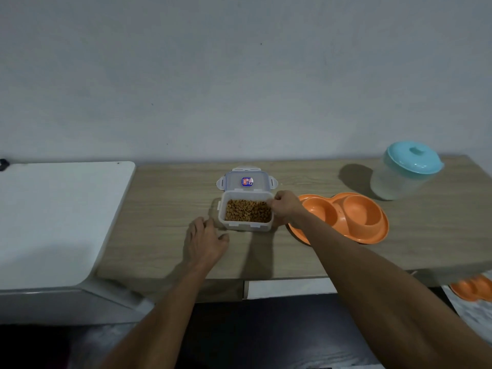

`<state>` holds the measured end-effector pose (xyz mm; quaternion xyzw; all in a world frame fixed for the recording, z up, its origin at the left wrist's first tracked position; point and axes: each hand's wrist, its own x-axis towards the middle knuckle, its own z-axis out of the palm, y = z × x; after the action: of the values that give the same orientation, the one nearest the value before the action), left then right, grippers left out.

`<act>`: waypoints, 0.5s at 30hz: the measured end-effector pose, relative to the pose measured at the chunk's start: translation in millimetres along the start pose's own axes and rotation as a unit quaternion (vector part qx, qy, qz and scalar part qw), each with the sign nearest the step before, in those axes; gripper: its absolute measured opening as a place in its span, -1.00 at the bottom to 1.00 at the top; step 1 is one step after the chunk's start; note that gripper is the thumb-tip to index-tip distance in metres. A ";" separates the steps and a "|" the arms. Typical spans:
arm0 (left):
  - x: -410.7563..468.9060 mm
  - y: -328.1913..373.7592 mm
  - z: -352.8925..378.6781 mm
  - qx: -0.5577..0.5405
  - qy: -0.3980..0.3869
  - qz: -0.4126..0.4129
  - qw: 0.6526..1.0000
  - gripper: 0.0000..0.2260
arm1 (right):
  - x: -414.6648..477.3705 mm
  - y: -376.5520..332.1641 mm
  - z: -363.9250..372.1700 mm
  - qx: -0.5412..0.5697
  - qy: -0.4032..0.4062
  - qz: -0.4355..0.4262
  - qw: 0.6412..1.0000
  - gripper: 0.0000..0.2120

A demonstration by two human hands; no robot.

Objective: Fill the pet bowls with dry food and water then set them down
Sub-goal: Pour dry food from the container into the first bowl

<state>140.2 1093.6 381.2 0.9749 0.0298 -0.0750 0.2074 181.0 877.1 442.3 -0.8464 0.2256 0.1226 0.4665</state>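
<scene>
An open white food container (246,227) full of brown dry kibble (247,210) stands mid-table. Its clear lid (247,181) lies flat just behind it. My right hand (286,207) grips the container's right rim with pinched fingers. My left hand (206,239) rests on the table just left of the container, fingers apart, holding nothing. To the right lies an orange double pet bowl (351,218) with both wells empty; my right forearm covers its left edge. A frosted water pitcher (404,171) with a teal lid stands at the back right.
The wooden table (170,198) runs along a pale wall. A white appliance top (58,209) adjoins its left side. A second orange bowl (474,288) shows on the floor at the lower right, below the table's front edge.
</scene>
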 end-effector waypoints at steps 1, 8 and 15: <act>-1.3 1.0 1.7 0.007 0.001 0.004 1.000 -0.49 | 0.1 0.6 -2.7 0.028 -0.006 0.006 1.000 -0.88; -3.6 21.3 5.8 0.038 -0.023 0.011 0.999 -0.51 | -13.6 -3.1 -61.1 0.097 0.034 -0.013 0.995 -0.89; -25.1 112.4 35.5 0.030 -0.051 0.105 0.993 -0.43 | -30.2 16.0 -147.3 0.131 0.080 -0.021 0.988 -0.89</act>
<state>120.7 975.8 398.1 0.9734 -0.0857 -0.1028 0.1857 146.4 753.3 521.9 -0.7895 0.2585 0.0137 0.5565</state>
